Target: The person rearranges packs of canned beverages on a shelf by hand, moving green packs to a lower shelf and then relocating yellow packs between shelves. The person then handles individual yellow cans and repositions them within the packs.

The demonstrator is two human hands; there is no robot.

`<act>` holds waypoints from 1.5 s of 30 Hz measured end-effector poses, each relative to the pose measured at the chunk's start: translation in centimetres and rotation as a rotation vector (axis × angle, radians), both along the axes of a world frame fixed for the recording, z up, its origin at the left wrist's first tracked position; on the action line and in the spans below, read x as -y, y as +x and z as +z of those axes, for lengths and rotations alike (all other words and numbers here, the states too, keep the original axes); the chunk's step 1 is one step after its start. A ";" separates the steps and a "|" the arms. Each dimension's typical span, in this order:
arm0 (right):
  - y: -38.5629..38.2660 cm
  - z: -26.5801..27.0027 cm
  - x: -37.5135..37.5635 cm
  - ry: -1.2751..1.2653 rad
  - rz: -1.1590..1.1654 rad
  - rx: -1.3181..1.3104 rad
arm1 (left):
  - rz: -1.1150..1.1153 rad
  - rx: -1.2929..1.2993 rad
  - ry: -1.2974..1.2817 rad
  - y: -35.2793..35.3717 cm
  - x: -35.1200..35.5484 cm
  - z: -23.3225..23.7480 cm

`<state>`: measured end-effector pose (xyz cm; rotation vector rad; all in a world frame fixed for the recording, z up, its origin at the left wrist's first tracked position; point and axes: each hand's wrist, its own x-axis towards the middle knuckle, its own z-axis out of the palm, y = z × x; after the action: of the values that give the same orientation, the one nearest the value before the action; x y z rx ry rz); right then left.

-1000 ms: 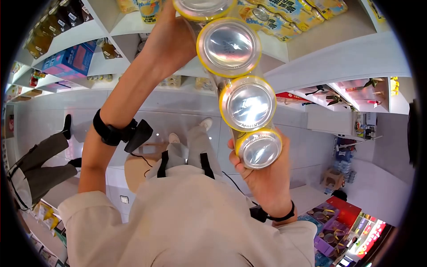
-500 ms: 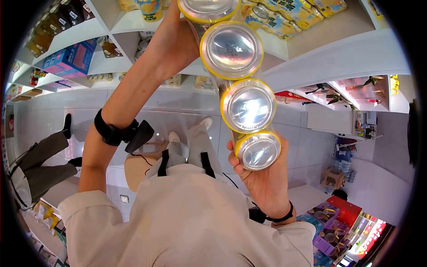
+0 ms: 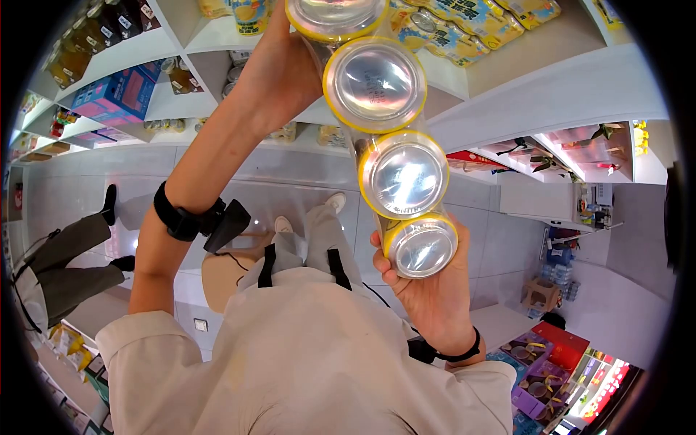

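Observation:
A row of shrink-wrapped cans (image 3: pixel 403 174) with yellow rims is held up before me, the silvery can bottoms facing the camera. Clear film wraps them together, and the row runs past the top edge of the view. My right hand (image 3: pixel 435 283) is closed round the near end, thumb and fingers on either side of the last can. At the far end my left hand (image 3: pixel 290 69) grips the side of the pack; its fingers are hidden behind the cans.
White shelves (image 3: pixel 536 83) ahead carry yellow wrapped can packs (image 3: pixel 464 29). Bottles (image 3: pixel 109 25) and a blue-pink box (image 3: pixel 119 94) stand on the left shelves. A stool (image 3: pixel 221 283) is by my legs. Another person's legs (image 3: pixel 72 254) show at left; purple boxes (image 3: pixel 533 391) sit at lower right.
The far part of the can pack has shifted very slightly to the left with my left hand. Both hands keep their hold, and the rest looks nearly the same.

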<state>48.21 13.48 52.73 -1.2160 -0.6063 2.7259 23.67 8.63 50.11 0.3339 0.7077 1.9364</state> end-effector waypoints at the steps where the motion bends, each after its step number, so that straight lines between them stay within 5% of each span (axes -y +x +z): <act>1: 0.1 0.0 0.0 0.005 0.000 -0.001 | -0.012 0.003 0.012 0.0 0.0 -0.1; 24: 1.9 0.3 -0.3 0.047 0.005 -0.013 | -0.227 0.124 0.342 -1.0 -0.2 -2.9; 32: 2.0 -2.3 -1.2 0.199 0.032 -0.037 | 0.216 0.024 -0.085 2.2 2.4 -0.1; 38: 3.0 -4.4 -2.7 0.473 0.006 -0.118 | -0.128 0.331 0.159 0.9 5.3 -2.4; 45: 2.7 -4.7 -3.5 0.646 -0.038 -0.147 | -0.121 0.354 -0.098 1.4 7.0 -4.0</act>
<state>50.95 16.97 48.06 -0.8399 -1.2854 2.2609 25.04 1.66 46.14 -0.0282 0.5324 1.7773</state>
